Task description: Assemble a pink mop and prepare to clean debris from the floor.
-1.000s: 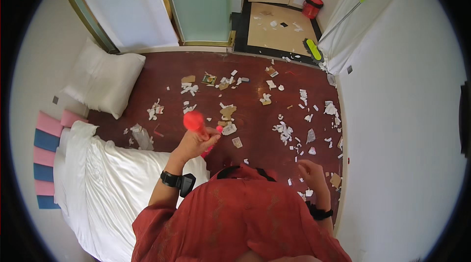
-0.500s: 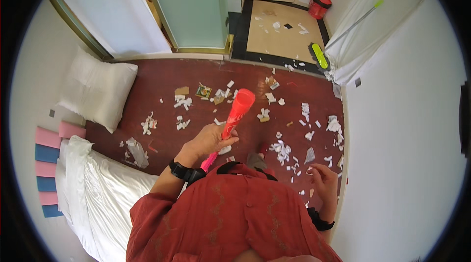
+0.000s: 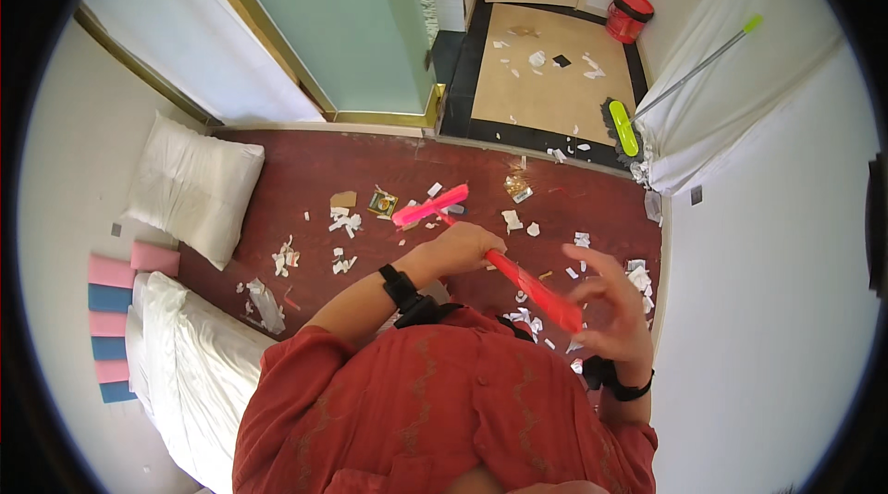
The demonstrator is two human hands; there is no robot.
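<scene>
My left hand (image 3: 465,249) is closed around the red handle (image 3: 536,290) of a small broom. Its pink head (image 3: 430,205) points away from me over the dark red floor (image 3: 305,170). My right hand (image 3: 606,309) is at the near end of the handle with its fingers spread; the handle's tip lies by the palm and the hand looks blurred. Both wrists carry black bands, and my red shirt fills the bottom of the view. Several scraps of white paper (image 3: 342,221) and wrappers (image 3: 381,203) lie scattered on the floor below the broom.
A white pillow (image 3: 194,184) and a bed with a white sheet (image 3: 199,355) lie at the left, with pink and blue pads (image 3: 111,309) beside them. Beyond the floor are a pale green door (image 3: 342,22), a tan floor section (image 3: 546,78), a red bucket (image 3: 629,15) and a green-tipped mop (image 3: 647,105) against white cloth.
My left hand has swung the broom from upright to lying across my front, head pointing left and away. My right hand has risen from my side to the handle's near end.
</scene>
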